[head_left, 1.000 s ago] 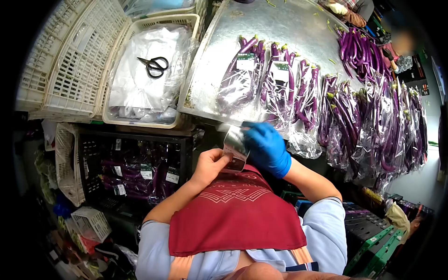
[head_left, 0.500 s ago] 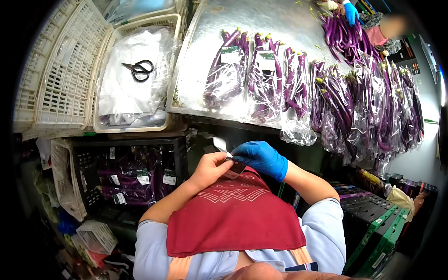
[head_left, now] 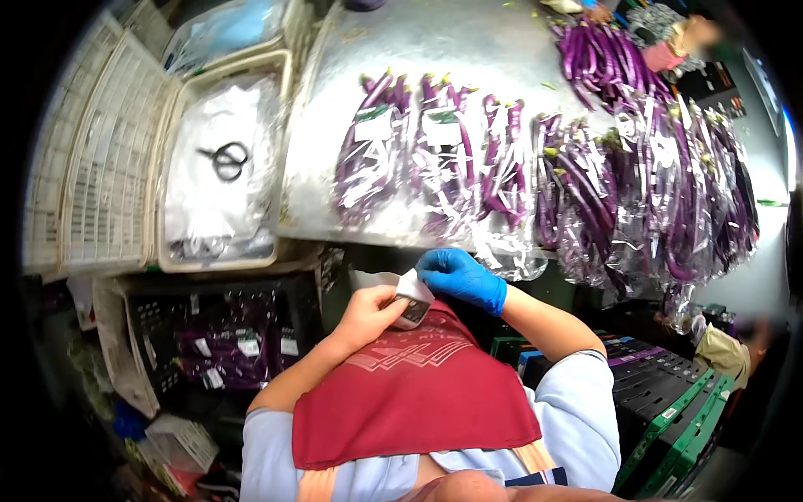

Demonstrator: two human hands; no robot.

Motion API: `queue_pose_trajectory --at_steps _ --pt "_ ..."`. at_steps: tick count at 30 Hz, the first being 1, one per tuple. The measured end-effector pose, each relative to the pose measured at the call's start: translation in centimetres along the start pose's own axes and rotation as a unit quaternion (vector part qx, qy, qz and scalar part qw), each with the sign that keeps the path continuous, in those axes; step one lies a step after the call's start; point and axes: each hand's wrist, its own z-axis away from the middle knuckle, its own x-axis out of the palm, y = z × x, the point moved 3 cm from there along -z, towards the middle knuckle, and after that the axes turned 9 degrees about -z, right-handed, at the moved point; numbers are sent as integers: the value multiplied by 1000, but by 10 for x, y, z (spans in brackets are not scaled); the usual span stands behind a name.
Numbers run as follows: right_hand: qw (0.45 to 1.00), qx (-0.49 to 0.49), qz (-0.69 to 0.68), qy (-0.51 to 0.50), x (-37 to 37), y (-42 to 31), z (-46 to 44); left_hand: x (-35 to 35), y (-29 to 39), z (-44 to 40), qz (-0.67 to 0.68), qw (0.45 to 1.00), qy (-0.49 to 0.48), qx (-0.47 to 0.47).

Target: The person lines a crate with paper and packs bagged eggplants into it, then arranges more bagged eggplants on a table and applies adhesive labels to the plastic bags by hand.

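Note:
My bare left hand is closed on a strip of labels, white with a dark printed patch, held in front of the red apron. My right hand, in a blue glove, is pinched at the strip's upper right edge; its fingertips are partly hidden. Beyond my hands, clear bags of long purple eggplants lie on the metal table. The left bag and the middle bag carry a green and white label. On the narrower bag beside them I see no label.
More bagged eggplants are heaped along the right of the metal table, with loose eggplants behind. Another person's hand is there. Black scissors rest on plastic bags in a white crate. A black crate holds labelled bags; crates stand right.
My hands have drawn slightly apart, and the label strip has turned to show more of its white face. The view has shifted, and the other person's blue glove has moved out of sight.

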Motion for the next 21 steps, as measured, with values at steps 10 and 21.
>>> queue_pose_trajectory --at_steps 10,21 --pt "892 -208 191 353 -236 -103 -7 9 12 -27 -51 999 4 -15" --pt "532 -295 744 277 -235 -34 -41 18 24 -46 -77 997 18 10"
